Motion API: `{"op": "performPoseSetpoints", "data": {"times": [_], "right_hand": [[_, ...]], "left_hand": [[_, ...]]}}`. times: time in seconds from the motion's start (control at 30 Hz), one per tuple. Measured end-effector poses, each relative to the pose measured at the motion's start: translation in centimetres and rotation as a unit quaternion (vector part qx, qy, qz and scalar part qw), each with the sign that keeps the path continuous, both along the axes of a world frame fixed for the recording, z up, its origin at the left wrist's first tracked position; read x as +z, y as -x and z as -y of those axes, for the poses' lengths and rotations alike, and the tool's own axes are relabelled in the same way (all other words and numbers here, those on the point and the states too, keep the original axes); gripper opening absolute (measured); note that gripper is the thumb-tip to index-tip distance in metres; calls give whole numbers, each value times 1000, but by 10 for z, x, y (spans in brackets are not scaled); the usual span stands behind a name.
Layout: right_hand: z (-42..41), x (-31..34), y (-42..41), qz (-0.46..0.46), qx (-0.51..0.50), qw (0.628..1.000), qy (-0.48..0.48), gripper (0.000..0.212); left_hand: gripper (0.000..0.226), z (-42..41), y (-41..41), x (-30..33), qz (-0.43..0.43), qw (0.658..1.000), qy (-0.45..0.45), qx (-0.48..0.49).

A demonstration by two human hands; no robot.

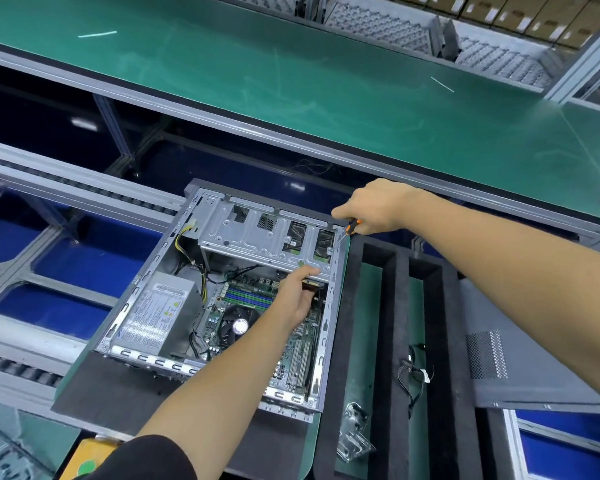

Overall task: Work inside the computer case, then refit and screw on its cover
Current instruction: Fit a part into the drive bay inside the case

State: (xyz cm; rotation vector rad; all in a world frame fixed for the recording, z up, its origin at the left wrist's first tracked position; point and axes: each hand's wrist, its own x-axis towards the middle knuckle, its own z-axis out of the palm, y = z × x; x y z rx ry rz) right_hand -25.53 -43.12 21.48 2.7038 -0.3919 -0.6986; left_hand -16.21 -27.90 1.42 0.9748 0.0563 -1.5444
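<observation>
Gripping screwdriver [351, 226] in right hand [371, 206] | left hand [297, 292] holds drive cage [264, 233] edge

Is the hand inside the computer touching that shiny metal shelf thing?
Touching. The head view shows the left hand with its fingers pressed against the front edge of the metal drive cage, no gap between them.

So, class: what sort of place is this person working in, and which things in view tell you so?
Most likely a computer assembly or repair line in a factory. Clues: the long green-matted workbench, the roller conveyor rails, and the opened computer case being worked on with a screwdriver.
</observation>
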Motion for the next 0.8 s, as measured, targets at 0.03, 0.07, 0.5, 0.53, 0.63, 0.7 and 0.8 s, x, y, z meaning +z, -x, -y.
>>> {"op": "performPoseSetpoints", "data": {"times": [0.03, 0.07, 0.5, 0.53, 0.63, 0.7, 0.8], "right_hand": [[0, -1, -6, 2, -7, 1000, -8, 21], [-1, -2, -12, 5, -26, 999, -20, 23], [-17, 1, -25, 52, -228, 970, -65, 22], [-24, 1, -23, 45, -213, 976, -33, 22], [-52, 0, -24, 39, -157, 984, 70, 13], [-74, -4, -27, 57, -157, 980, 103, 9], [-109, -20, -28, 124, -225, 960, 112, 15]], "left_hand": [[18, 0, -1, 0, 1, 1000, -1, -1], [17, -1, -1, 1, 3, 1000, -3, -3], [45, -14, -3, 22, 22, 999, -37, -6], [60, -17, -3, 26, 38, 998, -52, -7], [97, -33, -7, 37, 112, 991, -62, -47], [73, -54, -17, 51, 198, 968, -82, -126], [23, -94, -50, 64, 450, 847, -14, -284]]}}
